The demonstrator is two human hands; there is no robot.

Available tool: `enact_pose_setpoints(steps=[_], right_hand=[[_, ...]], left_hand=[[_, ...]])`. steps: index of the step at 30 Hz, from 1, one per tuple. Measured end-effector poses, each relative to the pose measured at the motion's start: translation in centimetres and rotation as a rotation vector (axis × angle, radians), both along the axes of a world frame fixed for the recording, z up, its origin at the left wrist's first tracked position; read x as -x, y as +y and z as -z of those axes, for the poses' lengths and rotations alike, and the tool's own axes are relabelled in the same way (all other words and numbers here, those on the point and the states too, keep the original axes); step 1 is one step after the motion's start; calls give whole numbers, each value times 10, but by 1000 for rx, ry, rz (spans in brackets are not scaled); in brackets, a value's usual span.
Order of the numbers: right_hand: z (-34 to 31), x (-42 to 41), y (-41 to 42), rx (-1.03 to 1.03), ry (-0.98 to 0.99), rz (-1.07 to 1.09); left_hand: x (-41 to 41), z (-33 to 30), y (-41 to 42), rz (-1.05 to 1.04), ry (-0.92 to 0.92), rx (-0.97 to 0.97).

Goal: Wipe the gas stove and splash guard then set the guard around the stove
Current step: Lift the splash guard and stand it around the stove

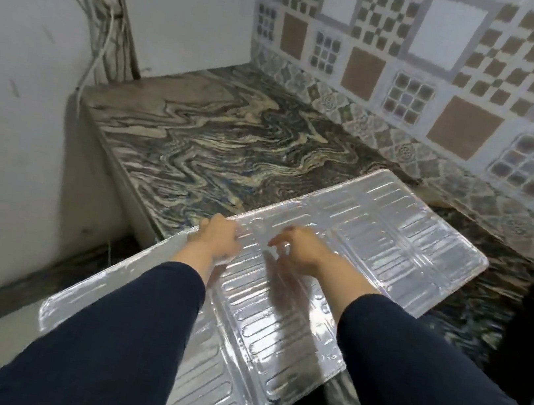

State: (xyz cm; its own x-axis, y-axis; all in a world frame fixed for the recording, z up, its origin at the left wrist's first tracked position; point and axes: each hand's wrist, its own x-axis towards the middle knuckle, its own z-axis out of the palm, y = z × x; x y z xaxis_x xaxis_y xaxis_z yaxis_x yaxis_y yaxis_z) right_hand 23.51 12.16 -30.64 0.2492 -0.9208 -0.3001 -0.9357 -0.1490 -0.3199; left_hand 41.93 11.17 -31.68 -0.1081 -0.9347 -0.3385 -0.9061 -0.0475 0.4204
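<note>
Guard (pixel 339 241) — ribbed foil panel, unfolded, lying flat and slantwise on the marbled desk (pixel 199 136), near end overhanging the edge. Left hand (pixel 217 238) — fingers curled over the guard's far long edge, gripping it. Right hand (pixel 300 250) — fingers loosely bent, tips touching the foil, pinching nothing. Tiled wall (pixel 417 68) behind.

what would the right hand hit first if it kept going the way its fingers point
The right hand points forward and slightly left, low over the splash guard; it would probably meet the foil first, though its height above it is unclear.
</note>
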Motion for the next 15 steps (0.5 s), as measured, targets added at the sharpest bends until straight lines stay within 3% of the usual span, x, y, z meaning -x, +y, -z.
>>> enact_pose_setpoints(steps=[4,10,15], right_hand=[[13,-44,-24,77,-75,-62],[28,-67,-56,91,-133,-71],[27,-66,-68,93,-45,-99]], left_hand=[[-32,17,3,-57,-77,70],[-47,29,3,-102,-45,130],[-48,28,-4,-129,12,140]])
